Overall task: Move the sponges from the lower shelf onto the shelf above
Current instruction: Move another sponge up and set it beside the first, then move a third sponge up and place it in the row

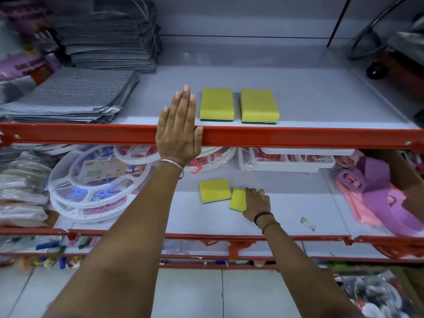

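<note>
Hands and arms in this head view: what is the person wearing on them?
Both forearms are bare, with no sleeves in view. The left hand has a thin silver bangle at the wrist. The right hand wears a ring on one finger and dark bands around the wrist.

Upper shelf [298, 88]: grey-white board, red front rail. On it two yellow sponges [217, 103] [259, 105] side by side near the front, grey folded cloths [75, 95] stacked at left.

Lower shelf [298, 210]: two more yellow sponges [214, 190] [238, 199] just apart mid-shelf, white round peg hangers [91, 187] at left, pink and purple plastic items [376, 193] at right, white trays [291, 160] at back.

My left palm [177, 131] lies flat over the upper rail.
</note>
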Demonstrator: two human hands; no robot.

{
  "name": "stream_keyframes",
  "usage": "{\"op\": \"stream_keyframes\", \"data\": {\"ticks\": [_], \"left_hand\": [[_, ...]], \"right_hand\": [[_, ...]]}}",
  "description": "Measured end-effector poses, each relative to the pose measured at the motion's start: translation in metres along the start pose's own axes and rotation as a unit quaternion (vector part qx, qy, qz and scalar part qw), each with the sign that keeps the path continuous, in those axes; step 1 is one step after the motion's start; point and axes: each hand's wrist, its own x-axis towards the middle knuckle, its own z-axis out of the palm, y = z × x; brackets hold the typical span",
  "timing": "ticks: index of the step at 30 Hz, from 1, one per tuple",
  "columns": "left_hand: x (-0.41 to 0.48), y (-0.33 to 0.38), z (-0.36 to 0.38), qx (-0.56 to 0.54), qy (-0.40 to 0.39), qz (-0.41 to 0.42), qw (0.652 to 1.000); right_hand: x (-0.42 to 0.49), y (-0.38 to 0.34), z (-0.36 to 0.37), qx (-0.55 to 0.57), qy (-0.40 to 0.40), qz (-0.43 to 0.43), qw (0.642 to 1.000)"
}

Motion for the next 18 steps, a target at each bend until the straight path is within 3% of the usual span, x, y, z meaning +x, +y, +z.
{"op": "stream_keyframes", "data": {"ticks": [3, 8, 12, 18], "left_hand": [[0.000, 0.000, -0.001, 0.000, -0.008, -0.003, 1.000], [0.003, 0.001, -0.005, -0.006, -0.023, -0.010, 1.000], [0.003, 0.001, -0.007, -0.013, -0.044, -0.018, 0.999], [0.005, 0.001, -0.012, -0.021, -0.078, -0.027, 0.996]], "right_hand": [[-0.017, 0.001, -0.010, 0.010, 0.018, 0.015, 1.000], [-0.062, 0.009, -0.073, 0.125, 0.038, 0.029, 0.991], [-0.103, 0.020, -0.151, 0.258, 0.043, 0.018, 0.965], [-0.150, 0.036, -0.248, 0.354, 0.113, -0.027, 0.928]]}}
